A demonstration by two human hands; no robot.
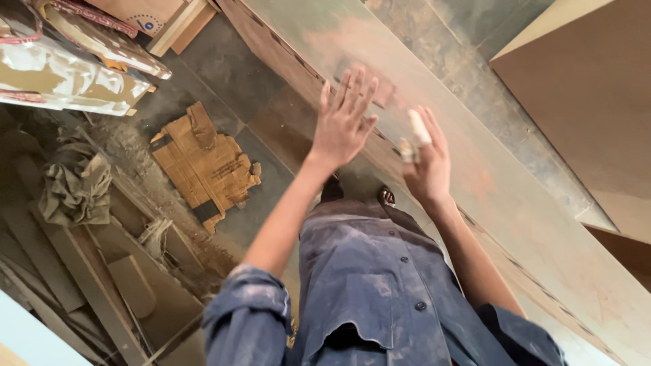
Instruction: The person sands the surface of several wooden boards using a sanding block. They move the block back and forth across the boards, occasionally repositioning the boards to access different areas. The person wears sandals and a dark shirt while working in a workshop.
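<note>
Here: long board (515, 196), dusty, reddish-smeared (greenish patches); left hand (342, 122) fingers spread flat, right hand (427, 163) fingers loose.

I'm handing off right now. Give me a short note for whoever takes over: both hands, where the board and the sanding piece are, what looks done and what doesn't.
Left hand: open, fingers spread, flat over the long board, beside a small brownish rectangular pad that lies on it; contact is unclear.
Right hand: over the board, one finger wrapped in white tape; whether it holds anything, I cannot tell.
The board runs diagonally, leaning past the person's dusty blue shirt.
Done: its face looks patchy, reddish and green-grey, apparently rubbed in places.
Left: probably the uneven patches.
Floor: torn cardboard, wood offcuts.
</note>
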